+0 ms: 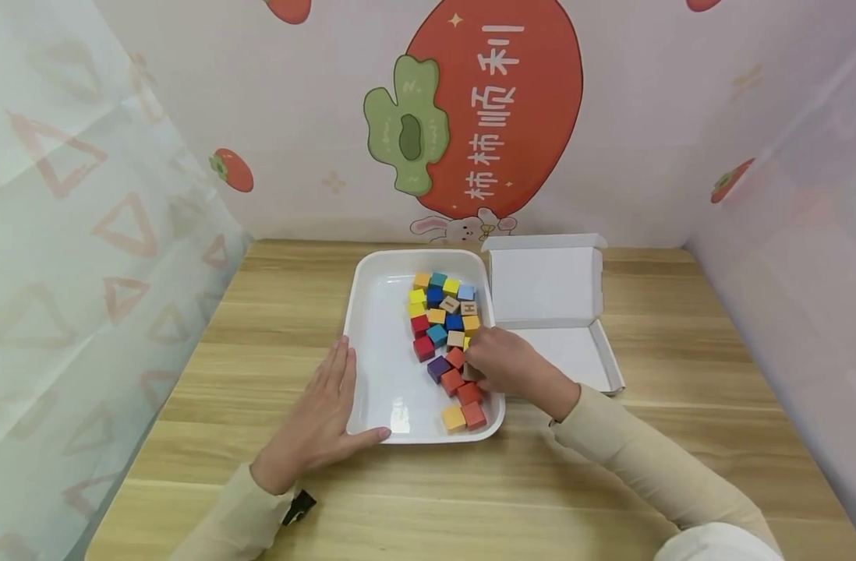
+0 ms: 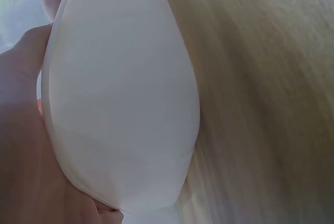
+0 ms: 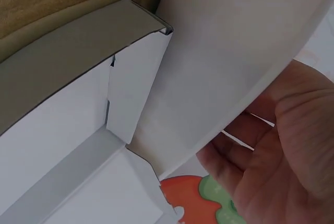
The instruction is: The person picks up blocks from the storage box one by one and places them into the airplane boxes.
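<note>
A white tray (image 1: 389,389) stands on the table with many small coloured cubes along its right half. My left hand (image 1: 323,413) rests with straight fingers along the tray's left rim, its thumb over the front left corner. In the left wrist view that hand (image 2: 26,145) lies against the tray's outer wall (image 2: 120,93). My right hand (image 1: 512,366) reaches over the right rim, fingers bent down among the cubes, close to a brownish block (image 1: 472,373) and red cubes (image 1: 469,393). The right wrist view shows the hand (image 3: 292,156) behind the tray wall (image 3: 219,62); its fingertips are hidden.
An open white cardboard box (image 1: 547,284) sits right against the tray, lid raised toward the back. Two plain wooden cubes bear letters, among them an H cube (image 1: 468,308). A printed cloth wall (image 1: 309,195) closes off the back of the wooden table (image 1: 210,389).
</note>
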`<action>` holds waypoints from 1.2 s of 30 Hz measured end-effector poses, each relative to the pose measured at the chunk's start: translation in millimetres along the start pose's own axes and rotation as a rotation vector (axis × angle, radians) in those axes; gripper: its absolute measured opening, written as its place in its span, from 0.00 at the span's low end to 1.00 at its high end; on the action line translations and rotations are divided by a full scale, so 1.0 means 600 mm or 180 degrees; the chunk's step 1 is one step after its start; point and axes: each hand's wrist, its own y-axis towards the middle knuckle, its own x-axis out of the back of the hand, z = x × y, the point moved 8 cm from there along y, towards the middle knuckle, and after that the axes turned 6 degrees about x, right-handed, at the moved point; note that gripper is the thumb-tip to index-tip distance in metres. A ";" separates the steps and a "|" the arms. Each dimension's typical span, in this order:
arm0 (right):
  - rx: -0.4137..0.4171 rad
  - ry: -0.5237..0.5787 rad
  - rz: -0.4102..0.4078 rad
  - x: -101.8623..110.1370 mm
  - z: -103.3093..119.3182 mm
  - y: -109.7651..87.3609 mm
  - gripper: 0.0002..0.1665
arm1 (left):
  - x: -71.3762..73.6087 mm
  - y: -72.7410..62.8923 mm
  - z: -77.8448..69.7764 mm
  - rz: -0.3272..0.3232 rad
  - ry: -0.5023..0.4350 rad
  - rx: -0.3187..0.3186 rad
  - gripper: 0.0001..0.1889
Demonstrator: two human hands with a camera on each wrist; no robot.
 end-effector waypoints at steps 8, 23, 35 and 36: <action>0.0016 0.0153 -0.0094 -0.002 -0.003 0.005 0.05 | -0.004 0.002 0.002 0.0072 0.0009 0.0086 0.69; -0.0234 0.1012 -0.0207 0.088 -0.054 -0.042 0.10 | -0.004 0.000 0.005 0.0070 -0.0034 0.0071 0.69; -0.0653 0.1007 -0.0425 0.076 -0.148 -0.081 0.07 | -0.006 0.004 0.015 0.0039 -0.0061 0.0047 0.70; -0.0665 0.1009 -0.0383 0.066 -0.151 -0.078 0.07 | -0.008 0.003 0.016 0.0038 -0.0051 0.0056 0.70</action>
